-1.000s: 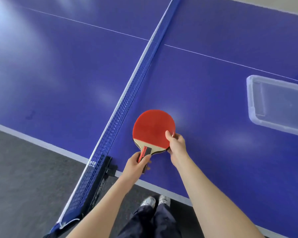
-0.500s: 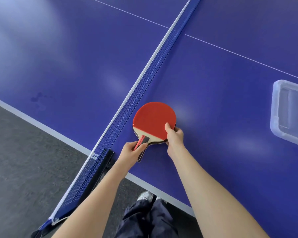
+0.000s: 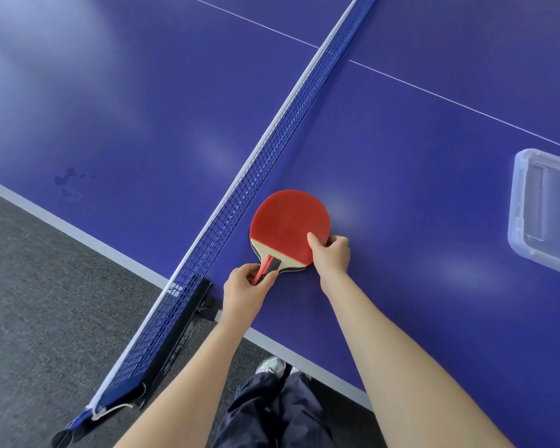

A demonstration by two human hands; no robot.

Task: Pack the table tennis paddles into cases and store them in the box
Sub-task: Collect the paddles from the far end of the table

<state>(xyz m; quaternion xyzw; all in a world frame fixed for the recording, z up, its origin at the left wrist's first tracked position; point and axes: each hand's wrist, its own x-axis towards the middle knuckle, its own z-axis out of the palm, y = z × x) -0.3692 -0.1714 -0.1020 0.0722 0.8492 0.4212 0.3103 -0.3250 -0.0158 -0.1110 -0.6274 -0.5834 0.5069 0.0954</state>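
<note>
Head view: paddle [image 3: 288, 224] gripped at two points

Nearest us, dark trousers and pale shoes [image 3: 272, 365] stand on grey carpet, close against the desk [image 3: 434, 318]. Both forearms reach over its near edge.

Our left hand [image 3: 247, 286] is curled round the short handle, thumb on top. Our right hand [image 3: 332, 255] pinches the lower right rim of the blade, thumb lying on the red rubber. The paddle lies flat or nearly so on the desk, red face up, handle toward us, just beside the net [image 3: 272, 140].

We judge the two-point hold is meant to steady the paddle and lift it level, ready to slip into a case. No case shows in view. A dark edge under the blade could be the back rubber or something beneath; we cannot tell.

Farther right, well apart from the paddle, the clear plastic box [image 3: 519, 202] sits open-topped, cut by the frame edge. It looks placed within arm's reach for storing.
</note>
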